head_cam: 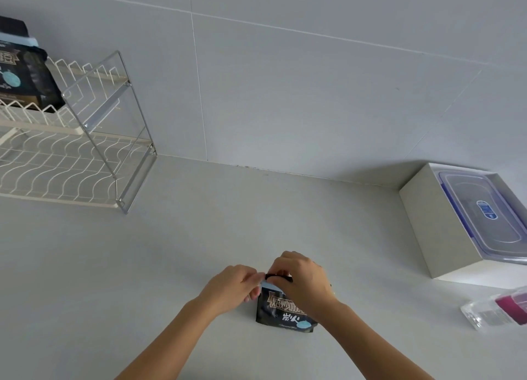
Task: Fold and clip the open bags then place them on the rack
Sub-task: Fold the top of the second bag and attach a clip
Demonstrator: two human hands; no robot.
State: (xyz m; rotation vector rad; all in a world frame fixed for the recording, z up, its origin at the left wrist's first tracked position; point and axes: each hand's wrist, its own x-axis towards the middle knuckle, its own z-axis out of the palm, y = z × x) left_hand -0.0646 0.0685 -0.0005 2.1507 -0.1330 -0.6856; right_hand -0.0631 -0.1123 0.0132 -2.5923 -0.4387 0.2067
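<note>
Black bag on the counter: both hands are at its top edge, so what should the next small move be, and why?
Probably press the pale blue clip fully along the black bag top: both the left hand and right hand pinch there, and the rack placement isn't done.

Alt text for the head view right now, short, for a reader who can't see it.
Both hands, left hand and right hand, pinch the folded top of a small black bag standing on a white counter. A clipped bag already sits on the wire rack at left.
</note>
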